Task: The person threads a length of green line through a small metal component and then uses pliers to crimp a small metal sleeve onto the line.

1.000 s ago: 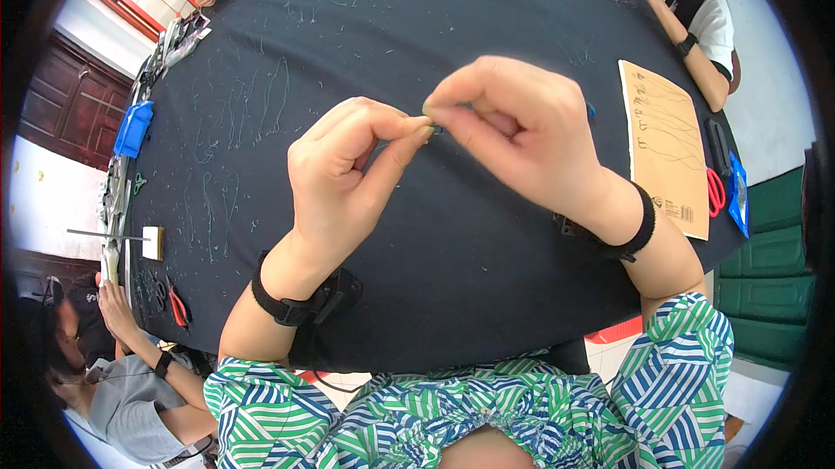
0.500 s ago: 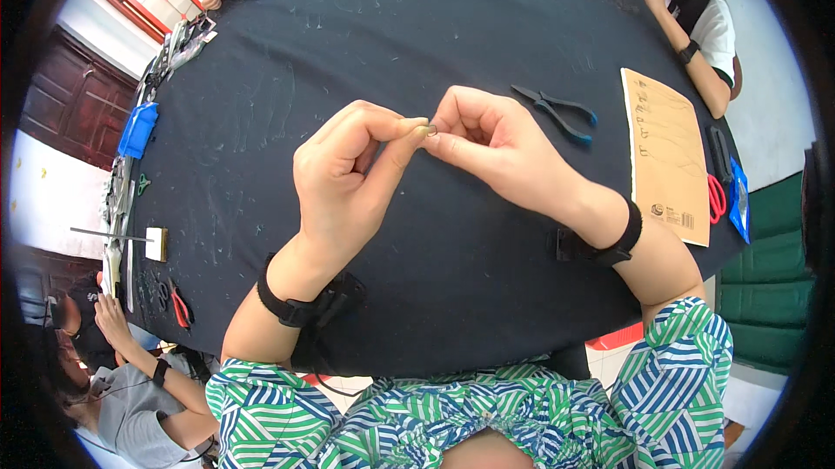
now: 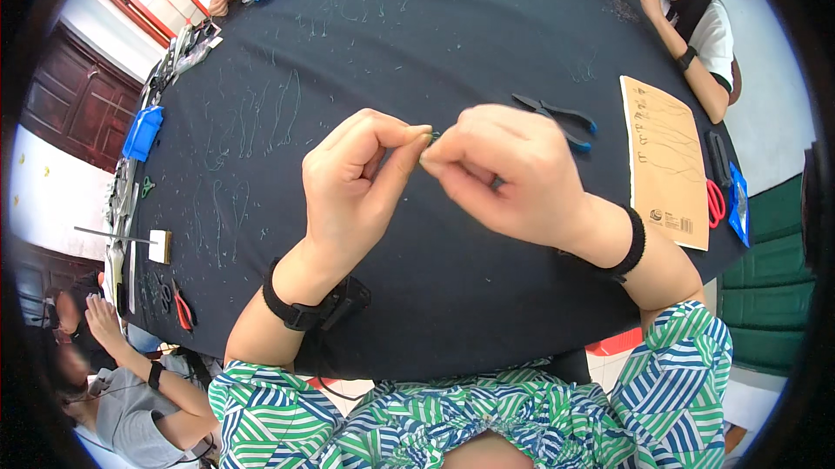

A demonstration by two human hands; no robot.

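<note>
One tiny piece (image 3: 437, 133) is poking from the pinching grip of the left hand (image 3: 344, 180) above the counter (image 3: 435, 295); the right hand (image 3: 513, 169) is pressing fingertips together, anything inside hidden. Slackening would be dropping it.

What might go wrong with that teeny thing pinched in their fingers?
It might slip: the left hand seems to hold the tiny piece only by thumb and fingertip, above the table.

If dropped, it could be hard to spot on the black cloth, among the loose threads.

The pliers lie just beyond the right hand, so a careless reach might bump them.
</note>
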